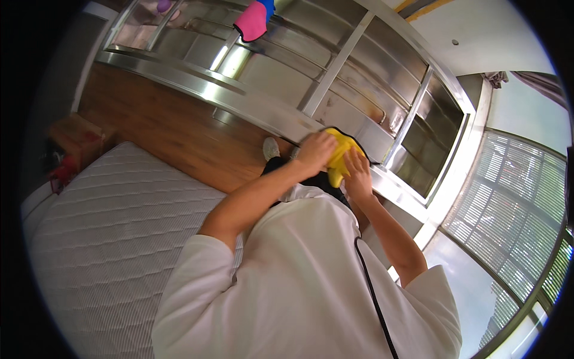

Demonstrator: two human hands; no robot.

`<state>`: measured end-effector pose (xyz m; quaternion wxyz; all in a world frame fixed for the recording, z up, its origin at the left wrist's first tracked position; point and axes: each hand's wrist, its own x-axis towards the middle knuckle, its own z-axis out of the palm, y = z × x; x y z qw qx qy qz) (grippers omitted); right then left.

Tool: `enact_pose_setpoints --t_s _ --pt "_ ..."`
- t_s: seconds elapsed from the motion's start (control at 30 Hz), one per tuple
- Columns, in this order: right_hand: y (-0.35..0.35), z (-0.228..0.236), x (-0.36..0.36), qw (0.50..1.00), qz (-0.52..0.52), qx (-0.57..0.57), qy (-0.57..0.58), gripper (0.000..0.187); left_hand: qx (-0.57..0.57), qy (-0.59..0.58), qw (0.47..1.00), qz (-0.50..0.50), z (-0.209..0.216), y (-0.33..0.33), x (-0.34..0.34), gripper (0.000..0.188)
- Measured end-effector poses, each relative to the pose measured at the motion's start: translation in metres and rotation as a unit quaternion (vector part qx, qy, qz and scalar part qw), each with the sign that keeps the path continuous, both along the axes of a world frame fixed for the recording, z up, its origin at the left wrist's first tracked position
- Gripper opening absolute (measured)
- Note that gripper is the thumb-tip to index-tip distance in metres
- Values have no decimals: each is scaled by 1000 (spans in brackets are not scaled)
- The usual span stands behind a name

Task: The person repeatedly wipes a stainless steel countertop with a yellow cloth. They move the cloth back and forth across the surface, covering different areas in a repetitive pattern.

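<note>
Both my hands are closed on a yellow cloth [342, 152] with a dark edge, held in front of my waist. My left hand [318, 152] grips its left side, and my right hand [357, 172] grips its lower right part. Some of the cloth is bunched and hangs down between the hands. Just beyond it stands a shiny steel frame with panels [263, 99]; whether the cloth touches its near edge I cannot tell. Higher up, a pink and blue cloth piece [252, 23] is at the steel frame.
A white quilted mattress [119, 239] lies at my left. Brown wooden flooring [173, 134] runs between it and the steel frame. A cardboard box [75, 140] with a red thing [61, 173] stands at the far left. Windows with blinds [502, 209] are on the right. A black cord [372, 287] hangs down my shirt.
</note>
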<state>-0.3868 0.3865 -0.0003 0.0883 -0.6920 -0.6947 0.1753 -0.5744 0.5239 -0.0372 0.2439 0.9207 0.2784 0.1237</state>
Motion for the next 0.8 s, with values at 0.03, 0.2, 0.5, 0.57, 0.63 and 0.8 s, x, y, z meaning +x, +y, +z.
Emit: enact_pose_setpoints --t_s 0.03,0.2,0.5,0.57,0.63,0.8 --pt "16 -4 -15 1000 19 1 -1 75 -35 -3 999 12 1 18 -26 68" --pt "101 -17 -93 993 81 43 69 74 20 83 988 129 32 82 -127 78" --pt "79 -21 -53 982 109 67 139 70 37 155 984 79 32 68 -92 80" --pt "38 -16 -14 986 98 58 121 69 30 140 989 40 26 48 -71 81" --pt "7 -6 19 987 72 42 136 68 28 119 993 -4 21 29 -39 82" --pt "-17 14 42 994 38 14 105 73 28 105 992 -60 22 -10 28 79"
